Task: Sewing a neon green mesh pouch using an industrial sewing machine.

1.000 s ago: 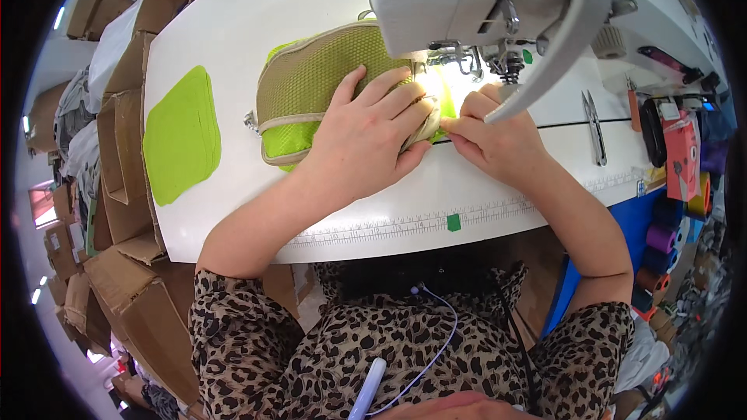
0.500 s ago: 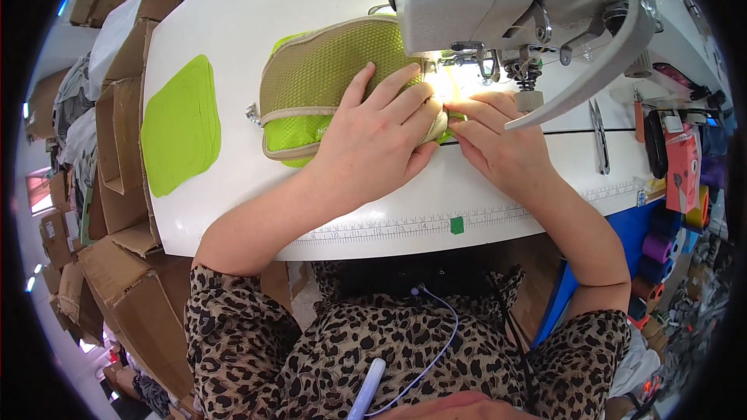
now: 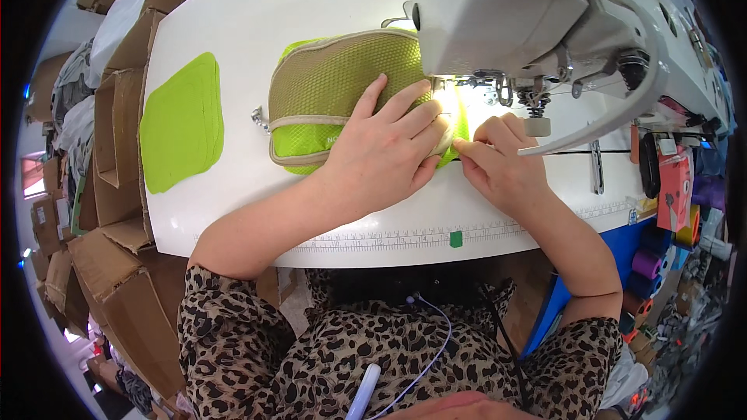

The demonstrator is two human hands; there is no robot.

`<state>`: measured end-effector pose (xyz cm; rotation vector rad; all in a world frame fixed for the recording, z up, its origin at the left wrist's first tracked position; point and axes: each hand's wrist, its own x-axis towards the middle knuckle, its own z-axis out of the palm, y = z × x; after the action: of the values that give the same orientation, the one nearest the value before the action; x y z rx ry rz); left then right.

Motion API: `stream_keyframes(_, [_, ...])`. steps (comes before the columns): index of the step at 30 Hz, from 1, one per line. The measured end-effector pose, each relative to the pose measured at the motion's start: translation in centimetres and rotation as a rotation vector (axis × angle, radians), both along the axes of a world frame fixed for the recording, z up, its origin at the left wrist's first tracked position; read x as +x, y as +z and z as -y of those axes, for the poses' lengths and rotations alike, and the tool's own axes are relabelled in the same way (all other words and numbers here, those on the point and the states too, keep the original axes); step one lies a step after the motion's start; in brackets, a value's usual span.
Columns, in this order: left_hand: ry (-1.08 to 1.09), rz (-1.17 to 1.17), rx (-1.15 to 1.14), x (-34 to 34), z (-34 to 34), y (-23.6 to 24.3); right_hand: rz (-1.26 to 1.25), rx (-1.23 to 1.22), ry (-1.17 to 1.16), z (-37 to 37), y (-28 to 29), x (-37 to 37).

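Note:
A lime-green and tan mesh pouch (image 3: 311,101) with pale piping lies on the white table, its right edge under the lit needle area of a sewing machine (image 3: 490,23). My left hand (image 3: 383,140) rests flat on the pouch, fingers spread, fingertips close to the needle. On the other side of the needle, my right hand (image 3: 506,159) pinches the pouch's lime edge between thumb and curled fingers. Glare and the machine head hide the needle tip and the exact stitching spot.
A stack of lime-green fabric pieces (image 3: 183,124) lies at the table's left. Metal thread snips (image 3: 597,167) lie right of my right hand. A ruler tape (image 3: 373,243) runs along the front edge. Cardboard boxes (image 3: 124,295) stand left; thread spools (image 3: 646,263) are at the right.
My right hand's fingers have drawn back from the needle and curled into a pinch on the edge. More of the lime edge shows there. The whole view has shifted slightly.

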<state>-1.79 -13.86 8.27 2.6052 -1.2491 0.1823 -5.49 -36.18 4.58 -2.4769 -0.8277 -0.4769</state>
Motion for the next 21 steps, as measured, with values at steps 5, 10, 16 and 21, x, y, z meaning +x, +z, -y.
stream_keyframes(5, [-0.003, -0.029, 0.021, 0.12, -0.15, 0.06, -0.011, -0.035, -0.015, -0.14, 0.39, 0.15])
stream_keyframes(10, [-0.028, 0.032, -0.022, 0.51, -0.25, -0.06, -0.092, -0.028, 0.007, 0.0, 0.12, 0.18])
stream_keyframes(16, [-0.021, 0.009, -0.05, 0.52, -0.17, -0.12, -0.051, -0.086, 0.021, 0.1, 0.3, 0.2])
stream_keyframes(21, [-0.013, 0.023, -0.05, 0.53, 0.15, -0.33, 0.001, -0.093, 0.014, -0.18, 0.3, 0.3])
